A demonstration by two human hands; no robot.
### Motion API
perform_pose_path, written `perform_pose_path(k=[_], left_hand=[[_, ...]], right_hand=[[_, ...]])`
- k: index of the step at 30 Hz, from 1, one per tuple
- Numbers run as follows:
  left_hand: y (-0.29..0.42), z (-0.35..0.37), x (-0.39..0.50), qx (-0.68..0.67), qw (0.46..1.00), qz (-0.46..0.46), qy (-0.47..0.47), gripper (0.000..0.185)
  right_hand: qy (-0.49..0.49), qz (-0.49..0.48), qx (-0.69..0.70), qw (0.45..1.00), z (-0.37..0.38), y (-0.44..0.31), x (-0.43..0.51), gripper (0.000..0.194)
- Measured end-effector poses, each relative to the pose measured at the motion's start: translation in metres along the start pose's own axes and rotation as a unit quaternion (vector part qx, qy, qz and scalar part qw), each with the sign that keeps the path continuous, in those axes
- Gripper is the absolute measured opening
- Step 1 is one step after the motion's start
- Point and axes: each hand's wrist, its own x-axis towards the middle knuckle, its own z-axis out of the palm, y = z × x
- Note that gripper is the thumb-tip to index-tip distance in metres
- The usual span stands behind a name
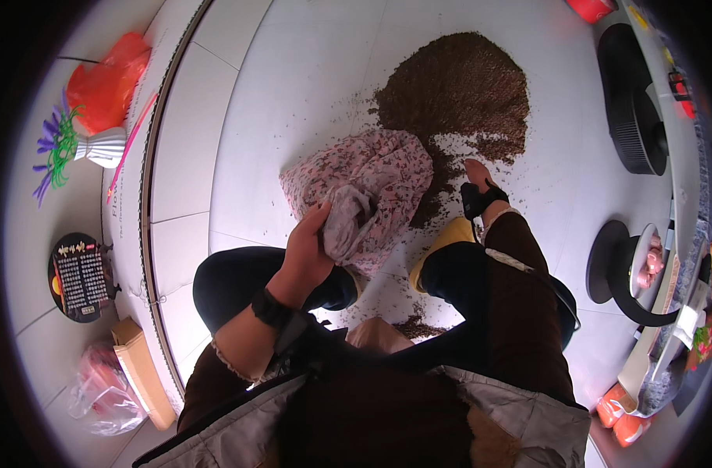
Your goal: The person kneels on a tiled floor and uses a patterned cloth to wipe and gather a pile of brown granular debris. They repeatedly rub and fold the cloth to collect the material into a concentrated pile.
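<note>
My left hand (306,251) pinches the bunched grey-pink lining at the mouth of a pink flower-patterned cloth bag (385,169). The bag looks like a pillow cover; it lies slumped on the pale floor before me and bulges as if partly filled. Beyond it, a broad heap of dark brown husks or grains (452,88) spreads over the floor, with a trail running down along the bag's right side. My right hand (479,175) is low at the heap's near edge, beside that trail. Its fingers are foreshortened, and whether they hold any grains is hidden.
A yellow slipper (441,248) is on my right foot. Loose grains (417,327) also lie under me. At the left stand a white vase (104,146) with purple flowers and a cardboard piece (139,374). Black furniture bases (631,128) line the right side.
</note>
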Motion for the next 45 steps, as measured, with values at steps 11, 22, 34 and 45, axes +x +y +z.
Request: perform_pose_path(k=[11, 22, 34, 45], left_hand=[[0.007, 0.011, 0.013, -0.007, 0.998, -0.022, 0.054, 0.046], [0.007, 0.015, 0.009, -0.038, 0.999, -0.004, 0.027, 0.038], [-0.014, 0.000, 0.008, -0.002, 0.999, 0.032, -0.033, 0.032], [-0.034, -0.027, 0.022, 0.039, 0.985, 0.033, -0.168, 0.027]], right_hand=[[0.116, -0.021, -0.080, 0.990, 0.038, -0.059, 0.004, 0.037], [-0.025, 0.020, 0.200, 0.979, 0.154, -0.048, -0.019, 0.024], [-0.115, 0.150, 0.470, 0.862, -0.074, -0.174, -0.081, 0.023], [-0.397, 0.135, 0.477, 0.773, -0.094, -0.324, -0.242, 0.026]])
